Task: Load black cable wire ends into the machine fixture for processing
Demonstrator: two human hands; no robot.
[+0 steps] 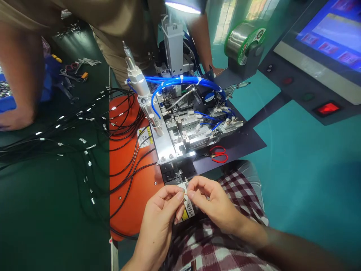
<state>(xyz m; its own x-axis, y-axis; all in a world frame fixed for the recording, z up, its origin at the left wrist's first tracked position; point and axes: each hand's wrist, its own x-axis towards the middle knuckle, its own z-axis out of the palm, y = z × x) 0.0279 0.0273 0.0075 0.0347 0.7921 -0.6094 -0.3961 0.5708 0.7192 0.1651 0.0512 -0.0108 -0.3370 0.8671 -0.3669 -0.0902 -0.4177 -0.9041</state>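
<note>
A tiny thin piece [185,192] (too small for me to name from here) sits pinched just above the label [188,207] at the near end of the machine [196,139], probably held low and close so the eyes can follow fine work. The left hand [160,210] grips it between thumb and forefinger, other fingers loosely curled; the right hand [214,201] meets it in the same fine pinch, almost touching. Beyond, the red-handled scissors [220,153] lie at the machine's side, likely placed for easy reach, and black cables [126,128] spread over the orange board [128,224], seemingly so their ends lead toward the machine.
</note>
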